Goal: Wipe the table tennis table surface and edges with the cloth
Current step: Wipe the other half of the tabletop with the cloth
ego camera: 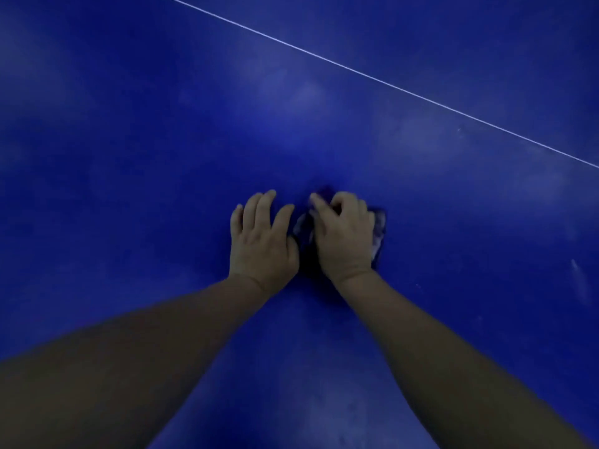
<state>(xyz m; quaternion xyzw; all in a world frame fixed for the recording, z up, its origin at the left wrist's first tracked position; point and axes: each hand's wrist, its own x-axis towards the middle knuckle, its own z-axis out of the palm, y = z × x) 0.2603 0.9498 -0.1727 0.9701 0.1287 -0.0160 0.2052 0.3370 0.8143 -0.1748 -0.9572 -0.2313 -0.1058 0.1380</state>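
Observation:
The blue table tennis table (162, 140) fills the whole view. A dark cloth (380, 231) lies bunched on it near the middle, mostly covered by my right hand (343, 236), whose fingers curl over and grip it. My left hand (261, 236) rests flat on the table right beside the cloth, fingers straight and slightly spread, its thumb side touching the cloth's left edge. Both forearms reach in from the bottom of the frame.
A thin white line (382, 81) crosses the table diagonally from the top middle to the right edge. Pale smudges and streaks (580, 281) show on the surface at the right and near the bottom. No table edge is in view.

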